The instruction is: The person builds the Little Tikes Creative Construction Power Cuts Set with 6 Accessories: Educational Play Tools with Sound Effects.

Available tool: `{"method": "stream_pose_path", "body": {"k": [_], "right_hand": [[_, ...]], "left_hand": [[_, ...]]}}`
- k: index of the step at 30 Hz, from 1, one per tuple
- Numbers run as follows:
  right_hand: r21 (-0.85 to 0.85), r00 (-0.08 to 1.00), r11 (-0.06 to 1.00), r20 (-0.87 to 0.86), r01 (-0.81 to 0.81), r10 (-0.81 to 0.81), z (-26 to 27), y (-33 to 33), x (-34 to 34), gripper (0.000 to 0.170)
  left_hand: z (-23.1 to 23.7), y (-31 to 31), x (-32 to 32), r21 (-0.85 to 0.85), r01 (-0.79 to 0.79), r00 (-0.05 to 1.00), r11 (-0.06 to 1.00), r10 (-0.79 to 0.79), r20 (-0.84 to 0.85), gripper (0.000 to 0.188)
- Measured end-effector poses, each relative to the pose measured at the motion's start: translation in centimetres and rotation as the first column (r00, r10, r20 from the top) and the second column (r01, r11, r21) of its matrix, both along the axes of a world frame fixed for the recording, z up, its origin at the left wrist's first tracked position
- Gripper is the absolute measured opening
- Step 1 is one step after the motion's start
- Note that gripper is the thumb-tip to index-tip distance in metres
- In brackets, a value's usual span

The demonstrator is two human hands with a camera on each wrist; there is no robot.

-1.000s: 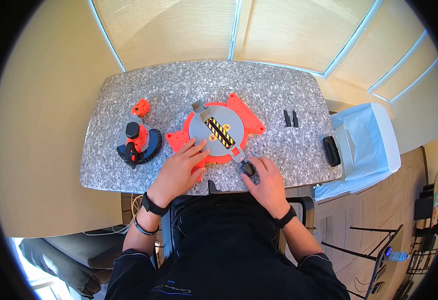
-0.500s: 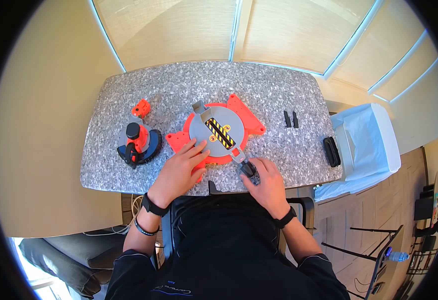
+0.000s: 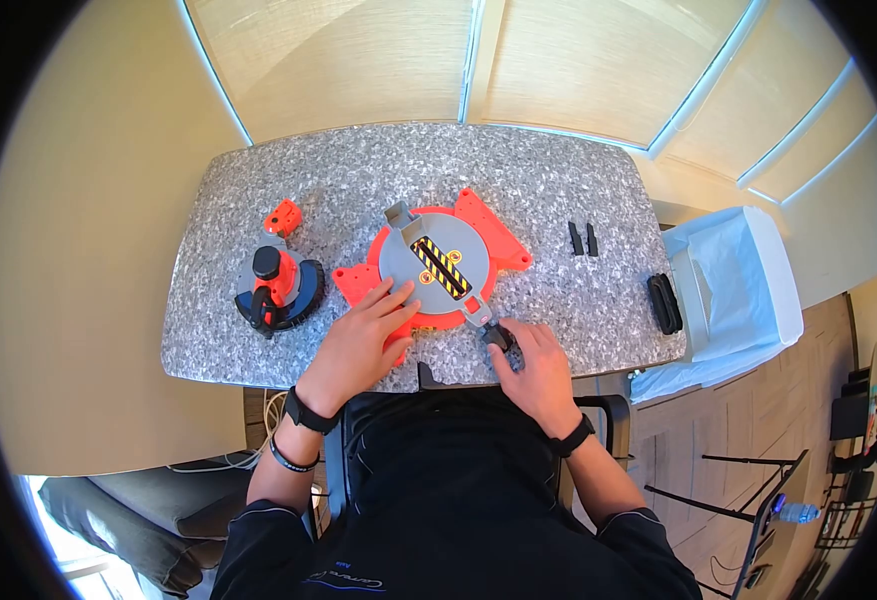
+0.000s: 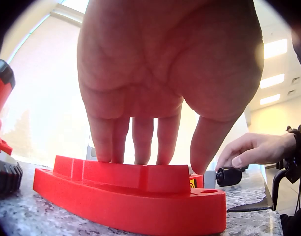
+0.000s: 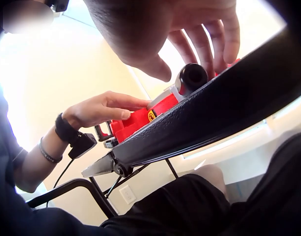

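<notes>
A toy mitre saw base (image 3: pixel 503 238) lies on the table, red with a round grey turntable (image 3: pixel 468 240) and a yellow-and-black striped slot. My left hand (image 3: pixel 356 340) rests on its near left part, fingers straight and pressing down on the red rim (image 4: pixel 140 211). From the turntable's near edge a grey arm sticks out, ending in a black knob (image 3: pixel 497 337). The fingers and thumb of my right hand (image 3: pixel 538 368) stand around this knob; the right wrist view shows the knob's round end (image 5: pixel 193 77) between thumb and fingers.
Left on the table stands a red, grey and black toy saw head (image 3: pixel 276 285), with a small red piece (image 3: pixel 282 216) behind it. Two small black parts (image 3: pixel 582 238) lie to the right. A black case (image 3: pixel 663 303) sits by the right edge, beside a lined bin (image 3: pixel 733 270).
The fingers and thumb of my right hand have shifted slightly around the black knob. My left hand and the saw base stay in place.
</notes>
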State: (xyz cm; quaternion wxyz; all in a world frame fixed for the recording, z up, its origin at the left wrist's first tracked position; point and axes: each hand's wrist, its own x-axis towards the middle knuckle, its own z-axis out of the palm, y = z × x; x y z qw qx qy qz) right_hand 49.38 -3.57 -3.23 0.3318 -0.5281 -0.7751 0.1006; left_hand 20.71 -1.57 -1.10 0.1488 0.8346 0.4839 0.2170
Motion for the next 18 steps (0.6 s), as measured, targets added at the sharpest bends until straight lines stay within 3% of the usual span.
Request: {"method": "stream_pose_path", "body": {"k": [4,18], "right_hand": [[0.073,1.000,0.997,0.002,0.000,0.000,0.08,0.15,-0.24,0.038],[0.017,1.000,1.000,0.007,-0.007,0.007,0.01,-0.13,0.37,0.037]], "left_hand": [[0.05,-0.01,0.07,-0.001,0.000,1.000,1.000,0.000,-0.002,0.050],[0.11,-0.34,0.23,-0.004,0.002,1.000,1.000,-0.002,0.002,0.050]]}}
